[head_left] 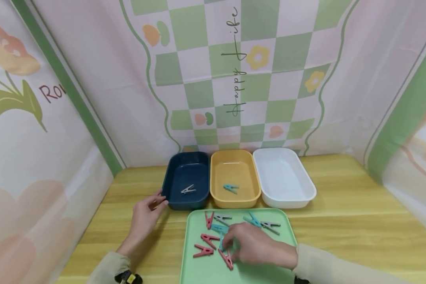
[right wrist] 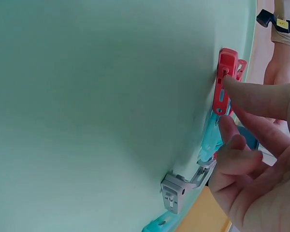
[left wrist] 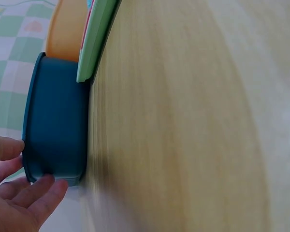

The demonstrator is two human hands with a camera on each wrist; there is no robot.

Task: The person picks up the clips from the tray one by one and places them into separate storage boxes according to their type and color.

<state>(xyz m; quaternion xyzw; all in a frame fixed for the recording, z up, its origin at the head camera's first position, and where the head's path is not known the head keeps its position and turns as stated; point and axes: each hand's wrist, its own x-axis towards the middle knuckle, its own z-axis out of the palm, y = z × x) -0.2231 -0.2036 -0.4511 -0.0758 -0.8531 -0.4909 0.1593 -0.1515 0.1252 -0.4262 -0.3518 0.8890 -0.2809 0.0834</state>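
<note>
My left hand (head_left: 145,217) holds the near left corner of a dark blue bin (left wrist: 58,116), thumb at the rim and fingertips against the outer wall. A grey clothespin (head_left: 188,189) lies inside that bin. Over the light green tray (head_left: 198,272) my right hand (head_left: 250,244) reaches down with thumb and fingers apart. Its thumb overlaps a red clothespin (right wrist: 225,87) in the right wrist view, and a blue clothespin (right wrist: 210,137) lies just past it. More red clothespins (head_left: 203,251) lie left of that hand. Grey clothespins (head_left: 270,226) and blue clothespins (head_left: 253,219) lie farther back.
A yellow bin (head_left: 235,169) with a blue clothespin (head_left: 231,188) stands right of the dark blue one, then a white bin (head_left: 284,173). The bins stand in a row behind the tray on a wooden table (head_left: 348,221). Patterned cloth (head_left: 255,86) hangs behind.
</note>
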